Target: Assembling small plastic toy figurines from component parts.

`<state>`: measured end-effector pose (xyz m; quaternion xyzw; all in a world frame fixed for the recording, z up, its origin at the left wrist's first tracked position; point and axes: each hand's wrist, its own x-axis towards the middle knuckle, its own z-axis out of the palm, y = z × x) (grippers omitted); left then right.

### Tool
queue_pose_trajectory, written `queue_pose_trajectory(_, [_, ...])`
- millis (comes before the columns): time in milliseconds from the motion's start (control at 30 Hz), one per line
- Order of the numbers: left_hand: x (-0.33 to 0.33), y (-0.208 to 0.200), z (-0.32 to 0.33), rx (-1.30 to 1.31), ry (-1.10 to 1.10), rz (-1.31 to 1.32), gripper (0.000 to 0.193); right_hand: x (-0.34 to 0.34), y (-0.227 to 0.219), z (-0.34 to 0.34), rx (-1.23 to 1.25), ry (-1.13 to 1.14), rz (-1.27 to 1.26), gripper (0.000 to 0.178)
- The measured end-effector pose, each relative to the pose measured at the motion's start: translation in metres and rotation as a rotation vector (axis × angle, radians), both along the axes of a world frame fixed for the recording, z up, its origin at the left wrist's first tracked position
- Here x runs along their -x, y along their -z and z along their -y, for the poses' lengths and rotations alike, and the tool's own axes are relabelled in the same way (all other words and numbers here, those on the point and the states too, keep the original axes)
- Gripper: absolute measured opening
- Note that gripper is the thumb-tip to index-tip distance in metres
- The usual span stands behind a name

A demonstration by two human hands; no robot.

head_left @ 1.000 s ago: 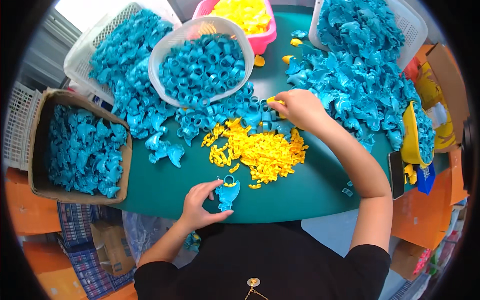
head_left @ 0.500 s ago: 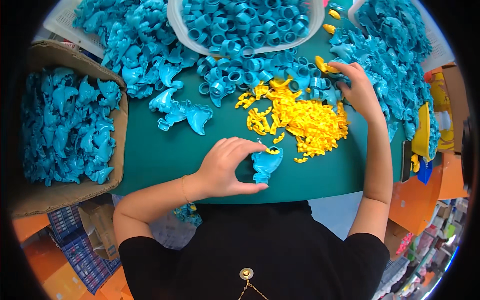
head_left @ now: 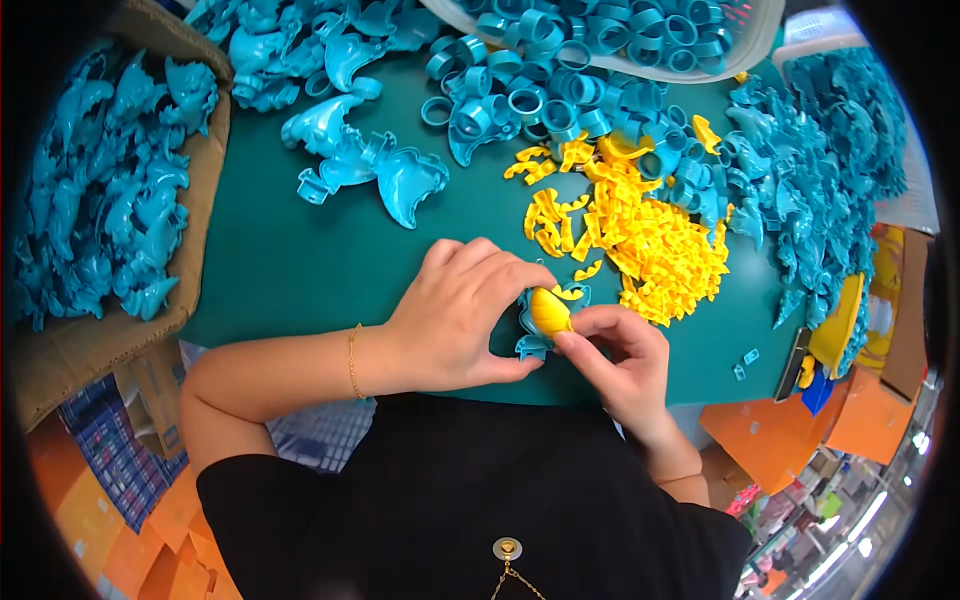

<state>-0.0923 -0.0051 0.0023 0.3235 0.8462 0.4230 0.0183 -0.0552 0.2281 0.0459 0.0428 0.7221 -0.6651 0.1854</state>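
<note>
My left hand (head_left: 465, 310) is curved with thumb and fingers gripping a blue plastic shell piece (head_left: 532, 346) at the near edge of the table. A small yellow curved piece (head_left: 570, 294) shows at the shell's upper rim. Between the thumb and fingers of my right hand (head_left: 630, 360) is a smooth yellow oval plastic piece (head_left: 549, 312), held over the shell and hiding much of it. Just beyond my hands lies a heap of small yellow pieces (head_left: 665, 255). Joined blue shell pieces (head_left: 375, 165) lie farther left.
A cardboard box (head_left: 205, 185) of blue shells stands at the left. Blue rings (head_left: 525, 103) are spread at the back before a clear tub (head_left: 765, 45) holding more. Blue parts (head_left: 800, 190) pile up at the right, near a yellow basket (head_left: 835, 325) and a dark flat object (head_left: 795, 365).
My right hand has come from the far right of the table to my left hand, bringing the yellow oval piece over the blue shell. My left hand keeps its grip. The view has shifted.
</note>
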Motion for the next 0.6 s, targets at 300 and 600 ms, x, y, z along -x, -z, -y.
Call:
queue_pose_trajectory(300, [-0.006,0.000,0.001,-0.032,-0.006,0.035,0.072,-0.006,-0.001,0.009,-0.117,-0.124,-0.100,0.011])
queue_pose_trajectory(600, [-0.008,0.002,0.002,-0.051,-0.013,0.038,0.068,-0.019,0.006,0.016,-0.001,-0.056,0.027,0.011])
